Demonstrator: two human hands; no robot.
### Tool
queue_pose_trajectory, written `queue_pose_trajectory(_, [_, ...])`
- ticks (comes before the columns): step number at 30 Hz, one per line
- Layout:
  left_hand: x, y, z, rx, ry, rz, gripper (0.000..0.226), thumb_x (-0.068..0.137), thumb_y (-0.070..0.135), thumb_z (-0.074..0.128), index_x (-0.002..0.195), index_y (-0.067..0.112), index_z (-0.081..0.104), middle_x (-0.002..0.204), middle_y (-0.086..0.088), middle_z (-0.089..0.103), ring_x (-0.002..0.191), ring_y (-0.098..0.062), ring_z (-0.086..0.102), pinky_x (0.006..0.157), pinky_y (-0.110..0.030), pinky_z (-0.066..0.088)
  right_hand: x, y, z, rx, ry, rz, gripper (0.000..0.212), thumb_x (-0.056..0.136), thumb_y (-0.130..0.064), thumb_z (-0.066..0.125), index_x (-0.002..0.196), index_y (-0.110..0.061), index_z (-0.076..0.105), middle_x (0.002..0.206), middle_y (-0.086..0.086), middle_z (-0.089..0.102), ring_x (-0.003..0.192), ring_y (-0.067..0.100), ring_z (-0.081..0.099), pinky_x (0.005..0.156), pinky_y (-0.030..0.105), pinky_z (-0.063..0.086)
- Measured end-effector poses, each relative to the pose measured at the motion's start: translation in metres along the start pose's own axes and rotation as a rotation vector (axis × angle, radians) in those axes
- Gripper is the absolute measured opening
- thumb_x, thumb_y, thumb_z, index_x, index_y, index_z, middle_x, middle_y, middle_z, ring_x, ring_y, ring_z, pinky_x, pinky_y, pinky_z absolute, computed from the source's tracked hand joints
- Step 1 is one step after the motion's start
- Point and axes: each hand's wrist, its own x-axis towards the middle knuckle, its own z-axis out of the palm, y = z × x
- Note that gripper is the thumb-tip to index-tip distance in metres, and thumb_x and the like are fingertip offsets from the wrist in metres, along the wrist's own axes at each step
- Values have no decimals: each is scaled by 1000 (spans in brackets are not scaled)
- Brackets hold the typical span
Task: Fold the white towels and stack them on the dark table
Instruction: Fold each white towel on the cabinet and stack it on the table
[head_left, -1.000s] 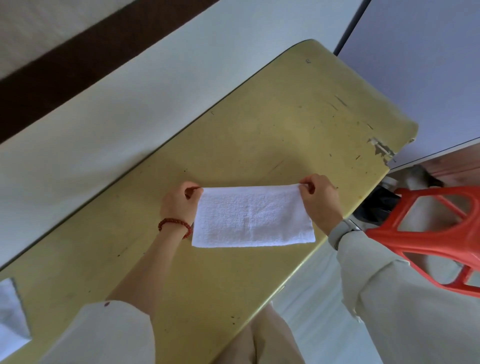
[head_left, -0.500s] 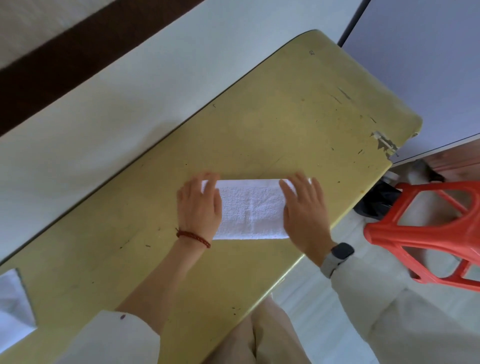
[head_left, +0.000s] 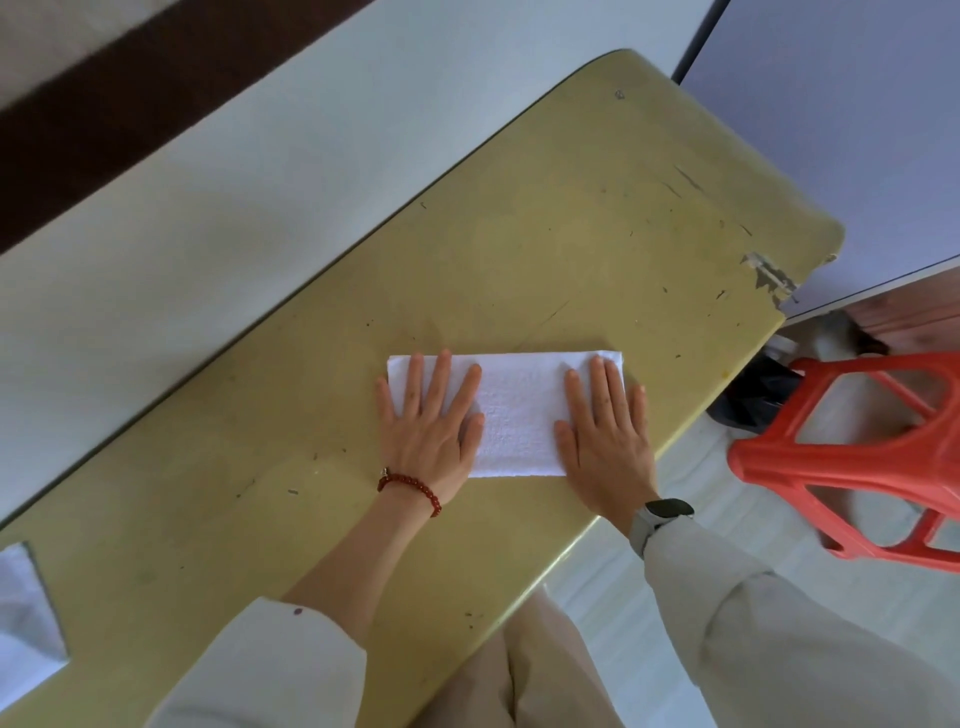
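Flat at centre frame on the yellow-green tabletop (head_left: 519, 249): folded white towel (head_left: 514, 415), pinned at each end under left hand (head_left: 428, 428) and right hand (head_left: 605, 441), fingers straight and spread, holding nothing, probably to press the crease flat.

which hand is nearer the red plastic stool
Right. The right hand presses the towel's end toward the red plastic stool; the left hand presses the far end.

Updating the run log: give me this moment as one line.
stage: flattening fold | left hand: flat on towel | right hand: flat on towel | towel: folded strip on yellow table | stacked: not yet
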Motion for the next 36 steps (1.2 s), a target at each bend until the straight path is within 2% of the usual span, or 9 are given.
queue_pose_trajectory(3, [-1, -9, -8, 11, 58, 72, 44, 91, 35, 30, 130, 22, 44, 140, -7, 45, 130, -32, 39, 99, -66, 24, 1, 0, -12, -20, 58, 1, 48, 93, -35, 24, 132, -14, 43, 140, 20, 42, 128, 32, 43, 103, 60, 29])
queue_pose_trajectory(7, [-19, -17, -20, -29, 282, 189, 29, 85, 18, 41, 100, 13, 66, 111, -2, 65, 103, -24, 60, 96, -50, 35, 2, -2, -23, -2, 246, -68, 30, 86, -27, 38, 102, -18, 61, 113, 10, 59, 99, 26, 59, 95, 50, 37])
queue_pose_trajectory(10, [-33, -19, -23, -39, 222, 205, 30, 84, 19, 39, 103, 14, 62, 102, 3, 67, 89, -20, 64, 83, -42, 41, -1, -3, -24, -45, 254, -160, 26, 82, -25, 40, 90, -18, 64, 88, 3, 61, 78, 25, 60, 84, 41, 36])
queue_pose_trajectory(13, [-22, -23, -35, -17, 127, 59, 37, 85, 16, 51, 121, 12, 53, 103, 0, 68, 106, -19, 61, 86, -46, 40, -11, -7, -27, -27, 162, -257, 30, 82, -28, 38, 83, -18, 66, 74, 1, 60, 65, 24, 57, 71, 35, 39])
queue_pose_trajectory(16, [-3, -22, -49, 13, -30, -60, 46, 95, 24, 37, 140, 18, 31, 129, 5, 56, 136, -13, 32, 107, -46, 18, -27, -23, -25, 234, 11, -453, 30, 82, -26, 39, 82, -16, 67, 69, 1, 60, 57, 22, 57, 55, 28, 44])
queue_pose_trajectory(19, [3, -22, -49, -24, -53, -17, 40, 95, 22, 37, 135, 19, 40, 134, 2, 52, 137, -18, 30, 109, -46, 16, -23, -42, -31, 481, -95, -448, 30, 85, -25, 40, 88, -15, 68, 66, -1, 63, 48, 20, 55, 42, 26, 46])
queue_pose_trajectory(23, [-16, -34, -31, -29, 43, 20, 39, 88, 27, 38, 116, 12, 59, 124, -11, 59, 119, -31, 53, 87, -54, 43, 23, -63, -43, 611, -9, -191, 31, 93, -21, 39, 106, -9, 64, 100, 7, 66, 78, 26, 62, 66, 32, 48])
queue_pose_trajectory(30, [-35, -43, -4, -14, -51, -64, 58, 88, 50, 27, 138, 22, 37, 148, -10, 33, 135, -28, 33, 95, -68, 27, 115, -93, -46, 507, -102, -108, 41, 94, -16, 43, 135, -20, 44, 118, 14, 47, 103, 33, 48, 83, 42, 46])
queue_pose_trajectory(36, [-35, -48, 1, -20, -34, -58, 60, 88, 54, 24, 140, 25, 29, 149, -6, 31, 137, -23, 25, 96, -69, 25, 130, -107, -47, 386, -79, -53, 26, 94, -23, 46, 114, -17, 62, 113, 11, 50, 104, 27, 48, 78, 35, 43])
